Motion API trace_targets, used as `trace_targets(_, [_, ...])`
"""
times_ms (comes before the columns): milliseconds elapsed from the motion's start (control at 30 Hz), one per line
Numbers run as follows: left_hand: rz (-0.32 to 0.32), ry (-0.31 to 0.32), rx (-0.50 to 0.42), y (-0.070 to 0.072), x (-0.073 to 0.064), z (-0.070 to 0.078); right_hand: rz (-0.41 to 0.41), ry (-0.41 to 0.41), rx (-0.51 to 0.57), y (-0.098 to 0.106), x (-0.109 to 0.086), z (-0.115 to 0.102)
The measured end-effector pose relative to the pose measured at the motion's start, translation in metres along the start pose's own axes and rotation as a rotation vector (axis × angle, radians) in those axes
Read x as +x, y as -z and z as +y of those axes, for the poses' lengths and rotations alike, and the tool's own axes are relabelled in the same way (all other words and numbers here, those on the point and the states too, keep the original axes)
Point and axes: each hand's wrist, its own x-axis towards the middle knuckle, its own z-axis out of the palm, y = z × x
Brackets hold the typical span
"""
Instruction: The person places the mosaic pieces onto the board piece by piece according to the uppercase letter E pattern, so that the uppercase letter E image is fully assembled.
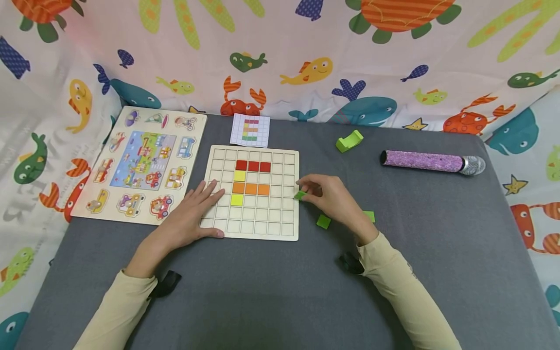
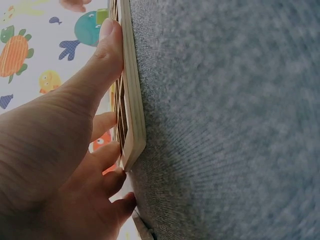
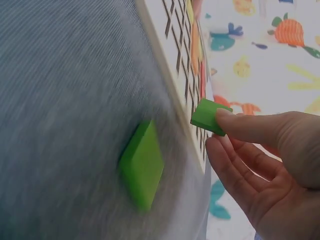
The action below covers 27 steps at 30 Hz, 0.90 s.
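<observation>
A wooden grid board (image 1: 284,231) lies on the grey table, with red, yellow and orange square tiles set in its upper middle cells. My left hand (image 1: 188,216) rests on the board's left side, fingers spread and straight; the left wrist view shows its thumb (image 2: 107,45) along the near edge. Just off the board's right edge, my right hand (image 1: 325,194) pinches a green square tile (image 3: 207,116) between thumb and fingers. Below that hand, another green tile (image 1: 323,221) lies on the table. A further green tile (image 1: 370,216) is partly hidden behind the right wrist.
A pattern card (image 1: 264,131) with small coloured squares lies behind the board. To the left is a wooden picture puzzle (image 1: 118,214). A green curved block (image 1: 350,141) and a pink glittery microphone (image 1: 422,161) lie at the back right. A sea-animal print cloth (image 1: 280,39) hangs behind.
</observation>
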Motion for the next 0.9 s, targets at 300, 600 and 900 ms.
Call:
trace_targets(300, [0.008, -0.009, 0.006, 0.001, 0.000, 0.000, -0.048, 0.066, 0.017, -0.025, 0.023, -0.023])
trace_targets(600, [0.002, -0.004, 0.004, 0.002, 0.000, 0.002, -0.078, 0.131, 0.109, -0.056, 0.041, -0.038])
trace_targets(900, [0.010, -0.010, -0.001, 0.001, 0.000, 0.000, -0.075, 0.145, 0.120, -0.078, 0.054, -0.056])
